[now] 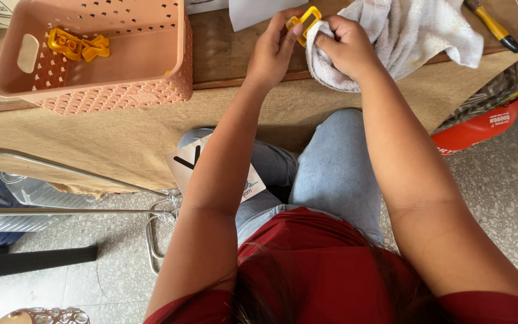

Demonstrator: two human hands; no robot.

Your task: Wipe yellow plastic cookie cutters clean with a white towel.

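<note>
A pink perforated basket sits on the table at about ten o'clock from the seated person; inside it lie yellow plastic cutter shapes, two or perhaps three, their outlines overlapping so the count is unsure; nothing else shows in the basket. At twelve o'clock, one more yellow cutter, a small rectangular frame, is pinched between the fingers of the left hand; those fingers are closed on its left edge. The right hand is curled shut around a fold of one white cloth, pressing that fold against the cutter; the rest of the cloth trails toward two o'clock. A yellow-handled tool lies at the table's edge at two o'clock. One card rests on the person's lap; a red container stands on the floor at three o'clock.
</note>
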